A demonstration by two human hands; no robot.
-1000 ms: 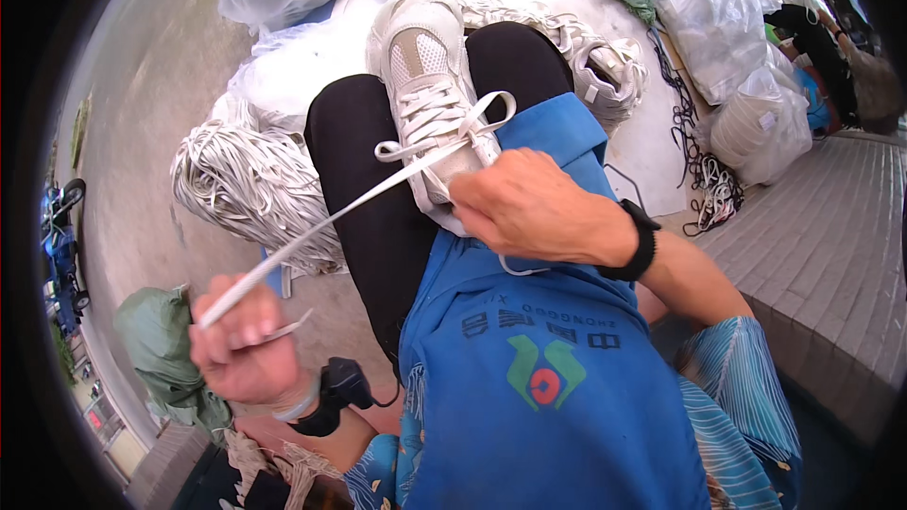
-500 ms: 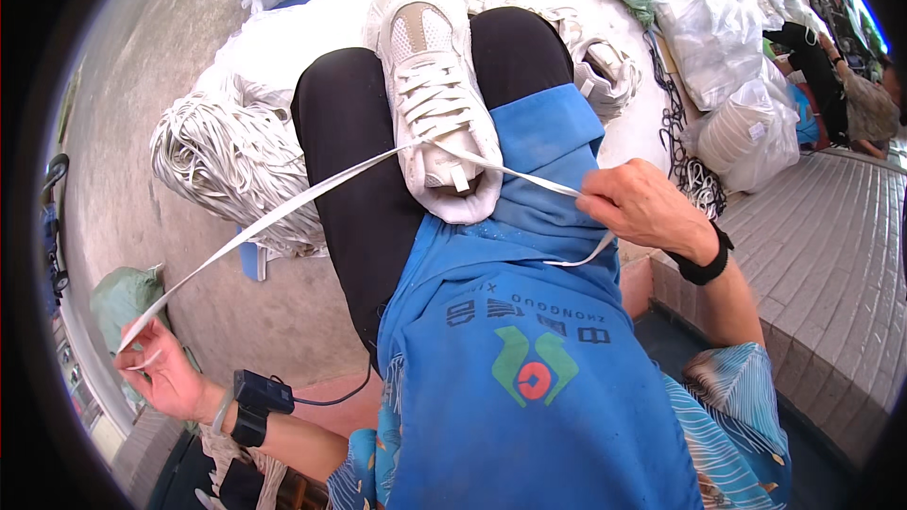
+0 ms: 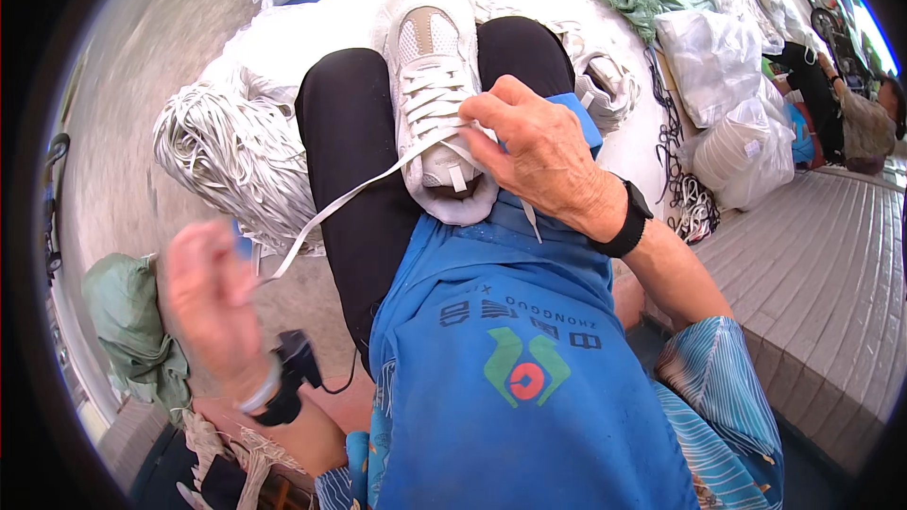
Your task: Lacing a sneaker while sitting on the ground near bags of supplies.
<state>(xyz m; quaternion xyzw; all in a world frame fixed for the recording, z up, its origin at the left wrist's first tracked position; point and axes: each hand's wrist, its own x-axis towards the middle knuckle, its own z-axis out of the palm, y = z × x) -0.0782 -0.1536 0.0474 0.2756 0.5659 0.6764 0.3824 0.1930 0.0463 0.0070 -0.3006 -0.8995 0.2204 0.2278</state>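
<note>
Shoe (image 3: 433, 94) lay on the person's lap, toe pointing away. Right hand (image 3: 534, 146) rested on the shoe's near end, at the laces. A lace (image 3: 350, 198) ran from there down-left to the left hand (image 3: 208, 297). Heap of laces (image 3: 227, 156) sat left of the legs; bags (image 3: 732, 104) well to the right.

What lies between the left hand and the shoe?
In the head view, a taut white lace runs from the left hand up to the shoe, crossing the black-clad knee. A pile of laces lies just beyond it.
</note>
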